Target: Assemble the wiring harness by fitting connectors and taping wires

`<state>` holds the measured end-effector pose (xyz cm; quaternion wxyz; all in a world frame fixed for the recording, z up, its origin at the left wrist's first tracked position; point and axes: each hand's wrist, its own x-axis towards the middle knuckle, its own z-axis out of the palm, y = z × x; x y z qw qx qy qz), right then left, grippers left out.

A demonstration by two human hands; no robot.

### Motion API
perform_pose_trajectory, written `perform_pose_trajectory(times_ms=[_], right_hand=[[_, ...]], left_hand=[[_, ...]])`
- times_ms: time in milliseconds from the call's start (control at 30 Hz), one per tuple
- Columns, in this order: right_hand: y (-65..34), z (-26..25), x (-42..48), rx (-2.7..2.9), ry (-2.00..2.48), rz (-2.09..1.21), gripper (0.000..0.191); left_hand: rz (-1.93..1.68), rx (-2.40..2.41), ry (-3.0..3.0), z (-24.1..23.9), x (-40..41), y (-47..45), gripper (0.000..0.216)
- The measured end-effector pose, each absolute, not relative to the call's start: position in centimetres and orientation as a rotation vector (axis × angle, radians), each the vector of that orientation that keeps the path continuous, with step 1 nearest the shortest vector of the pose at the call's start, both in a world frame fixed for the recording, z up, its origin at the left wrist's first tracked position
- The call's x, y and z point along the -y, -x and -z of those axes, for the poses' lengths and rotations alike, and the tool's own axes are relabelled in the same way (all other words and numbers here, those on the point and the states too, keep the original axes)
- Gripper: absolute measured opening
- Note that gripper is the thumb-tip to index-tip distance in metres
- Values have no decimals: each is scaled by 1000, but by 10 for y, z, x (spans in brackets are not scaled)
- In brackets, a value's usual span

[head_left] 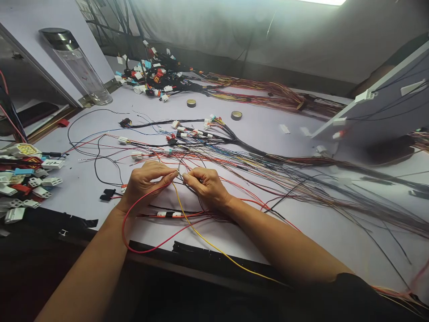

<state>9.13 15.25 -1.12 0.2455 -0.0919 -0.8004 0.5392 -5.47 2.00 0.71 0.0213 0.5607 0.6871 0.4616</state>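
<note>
My left hand is closed in a pinch over the bench, holding a red wire near its end. From its fingers the wire loops down past the wrist and back to the right. Close beside it, my right hand pinches at a tiny pale piece where the fingertips almost meet; the fingers hide what it grips. A yellow wire runs from just under the fingertips down to the front edge. Beneath both hands lie loose wires and a red wire pair with white-and-black sleeves.
A branched wire harness with connectors crosses the bench. Connectors are piled at left and at the back. Two tape rolls lie behind the harness. A glass bottle leans back left; an upright panel stands right.
</note>
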Motion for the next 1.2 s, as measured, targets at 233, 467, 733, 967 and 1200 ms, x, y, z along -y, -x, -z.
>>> perform_pose_trajectory(times_ms=[233,467,733,967,1200], right_hand=[[-92,11,-152,2156,245,-1504,32],[-92,13,-152,2172,250,-1497,34],[-92,12,-152,2191,219,-1433,35],[-90,15,-154,2202,263,-1218,31],[-92,16,-156,2362,246,-726,28]], left_hand=[[-1455,-2083,-1724,-9,-20,52,9],[-1399,-2099,-1681,-12,-19,51,11],[-1360,-2088,-1725,-10,-18,54,13],[-1446,-2062,-1723,-5,-16,57,17],[-1567,-2039,-1274,-2,-12,53,22]])
